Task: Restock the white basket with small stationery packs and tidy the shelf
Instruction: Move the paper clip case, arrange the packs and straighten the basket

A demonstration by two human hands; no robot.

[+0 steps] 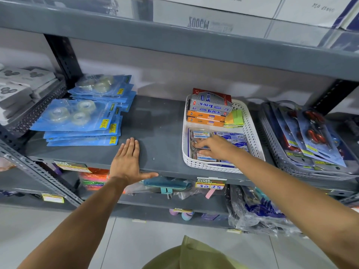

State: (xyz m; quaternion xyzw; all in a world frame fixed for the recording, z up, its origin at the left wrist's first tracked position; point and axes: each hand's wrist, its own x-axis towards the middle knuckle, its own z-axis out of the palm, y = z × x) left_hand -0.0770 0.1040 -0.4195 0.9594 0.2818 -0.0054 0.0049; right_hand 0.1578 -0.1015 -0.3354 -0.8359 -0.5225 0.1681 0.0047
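Observation:
The white perforated basket (pixel 252 133) stands on the grey shelf (pixel 155 121), right of centre. Its back half holds grey and orange eraser boxes (pixel 209 109) and green and yellow sticky notes (pixel 235 117). Small clear stationery packs (pixel 201 135) fill its front half. My right hand (pixel 213 147) reaches into the front of the basket, fingertips pinching one small pack lying among the others. My left hand (pixel 127 160) rests flat, fingers together and thumb out, on the bare front edge of the shelf, left of the basket.
Blue tape blister packs (pixel 81 117) are stacked at the shelf's left. A grey basket (pixel 275 144) with scissors packs stands right of the white one. Price labels (pixel 210 184) hang on the shelf edge. Lower shelves hold more goods; cartons sit above.

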